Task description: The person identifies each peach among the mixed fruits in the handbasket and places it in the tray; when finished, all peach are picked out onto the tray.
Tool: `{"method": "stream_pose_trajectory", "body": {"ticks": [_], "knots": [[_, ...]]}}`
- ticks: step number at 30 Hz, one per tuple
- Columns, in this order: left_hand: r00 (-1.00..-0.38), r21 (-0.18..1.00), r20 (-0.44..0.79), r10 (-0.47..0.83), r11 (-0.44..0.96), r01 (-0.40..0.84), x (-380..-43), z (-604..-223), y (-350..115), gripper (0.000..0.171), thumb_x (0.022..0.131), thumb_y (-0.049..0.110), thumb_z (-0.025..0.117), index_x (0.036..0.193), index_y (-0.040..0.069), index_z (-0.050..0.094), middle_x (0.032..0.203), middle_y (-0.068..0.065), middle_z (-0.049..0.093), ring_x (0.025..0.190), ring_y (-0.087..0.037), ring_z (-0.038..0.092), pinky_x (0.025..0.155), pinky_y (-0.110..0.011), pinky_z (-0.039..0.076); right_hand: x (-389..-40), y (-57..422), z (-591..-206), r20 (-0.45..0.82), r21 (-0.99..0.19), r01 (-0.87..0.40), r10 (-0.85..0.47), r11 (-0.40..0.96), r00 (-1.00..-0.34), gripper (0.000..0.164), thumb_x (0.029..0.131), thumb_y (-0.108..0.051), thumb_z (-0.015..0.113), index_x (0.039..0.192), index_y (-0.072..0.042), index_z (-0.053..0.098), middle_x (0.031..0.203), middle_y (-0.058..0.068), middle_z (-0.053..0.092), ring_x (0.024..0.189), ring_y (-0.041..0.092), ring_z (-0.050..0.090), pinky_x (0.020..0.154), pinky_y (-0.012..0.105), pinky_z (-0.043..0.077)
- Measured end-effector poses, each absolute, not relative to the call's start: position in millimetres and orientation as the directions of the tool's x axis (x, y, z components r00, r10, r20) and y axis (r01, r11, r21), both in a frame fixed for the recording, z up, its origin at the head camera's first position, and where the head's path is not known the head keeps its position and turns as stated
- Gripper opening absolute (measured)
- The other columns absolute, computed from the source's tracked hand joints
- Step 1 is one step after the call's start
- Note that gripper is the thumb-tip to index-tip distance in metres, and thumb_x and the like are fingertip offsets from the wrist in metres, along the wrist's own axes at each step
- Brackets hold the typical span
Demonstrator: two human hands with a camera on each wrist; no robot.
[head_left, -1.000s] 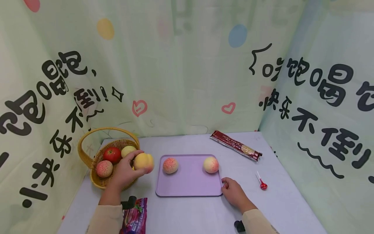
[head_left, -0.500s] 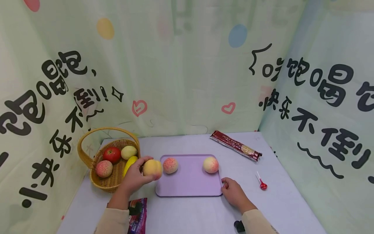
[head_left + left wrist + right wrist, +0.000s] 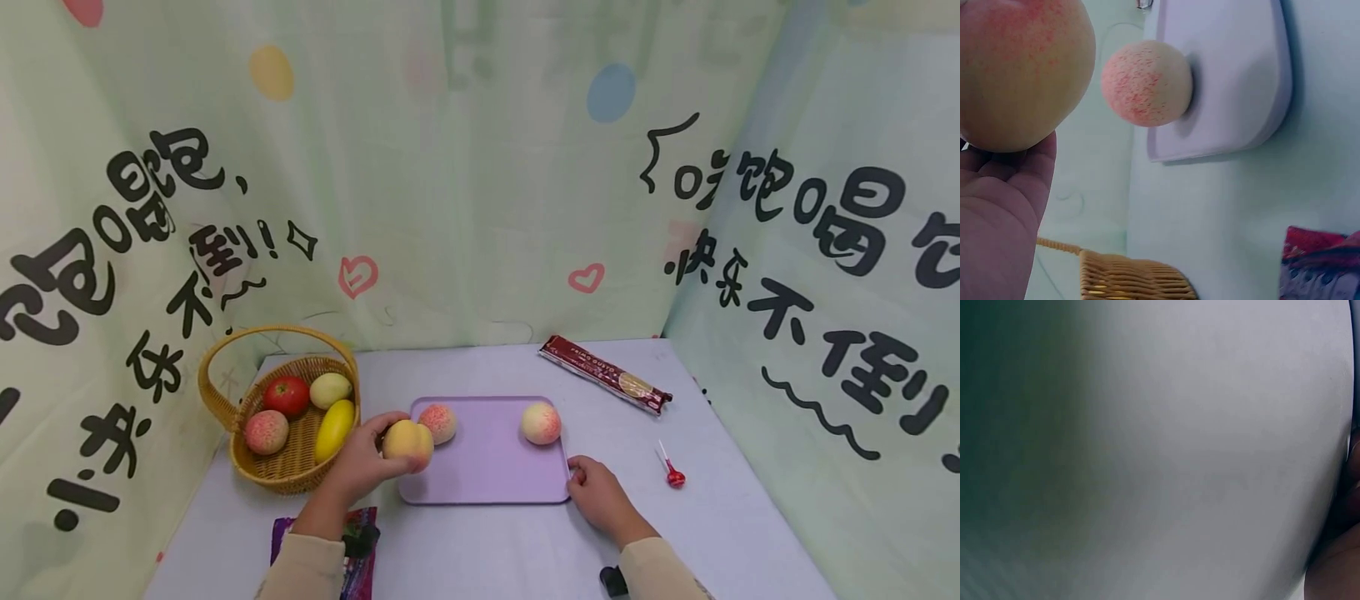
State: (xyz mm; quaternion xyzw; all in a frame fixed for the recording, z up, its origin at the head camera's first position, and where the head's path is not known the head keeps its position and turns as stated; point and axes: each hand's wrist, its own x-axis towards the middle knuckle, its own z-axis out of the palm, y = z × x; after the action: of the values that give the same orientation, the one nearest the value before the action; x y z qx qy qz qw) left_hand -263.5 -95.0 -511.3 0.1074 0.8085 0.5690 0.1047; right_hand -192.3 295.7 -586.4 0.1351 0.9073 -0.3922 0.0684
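A yellow peach with a pink blush (image 3: 407, 443) is gripped between the thumb and fingers of my left hand (image 3: 360, 467), above the left edge of a purple tray (image 3: 487, 479). The left wrist view shows this peach (image 3: 1019, 75) large, with the palm (image 3: 997, 231) below it. On the tray sit two other peaches: a speckled pink one (image 3: 438, 423) behind the held one, and a pale one with a red blush (image 3: 542, 423) at the right. My right hand (image 3: 602, 493) holds the tray's right edge with curled fingers; the right wrist view is mostly blurred.
A wicker basket (image 3: 296, 481) at the left holds a tomato (image 3: 287, 396), a speckled peach (image 3: 266, 432), a pale oval fruit (image 3: 330, 389) and a yellow elongated fruit (image 3: 334, 429). A maroon packet (image 3: 603, 372), a lollipop (image 3: 676, 478) and a purple snack bag (image 3: 363, 575) lie around the tray.
My left hand has carried the yellow peach from the basket's edge rightward and slightly down to the tray's left side, uncovering the yellow elongated fruit. The right hand stays at the tray.
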Motion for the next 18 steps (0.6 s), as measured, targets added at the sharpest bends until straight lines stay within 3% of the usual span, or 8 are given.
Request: {"method": "stream_pose_trajectory", "body": {"ticks": [18], "knots": [[-0.943,0.894,-0.09,0.319,0.443,0.065,-268,-542,-76,0.072,0.07,0.031,0.092,0.135,0.015,0.064,0.123,-0.005,0.068,0.098,-0.023,0.06,0.086,-0.039,0.055,-192,295,-586,-0.22,-0.699,0.29,0.189,0.654,-0.957,0.038,0.096,-0.009,0.062,0.132,0.002,0.06,0.086,0.005,0.055,0.079,0.019,0.05,0.066,0.031,0.045]]}}
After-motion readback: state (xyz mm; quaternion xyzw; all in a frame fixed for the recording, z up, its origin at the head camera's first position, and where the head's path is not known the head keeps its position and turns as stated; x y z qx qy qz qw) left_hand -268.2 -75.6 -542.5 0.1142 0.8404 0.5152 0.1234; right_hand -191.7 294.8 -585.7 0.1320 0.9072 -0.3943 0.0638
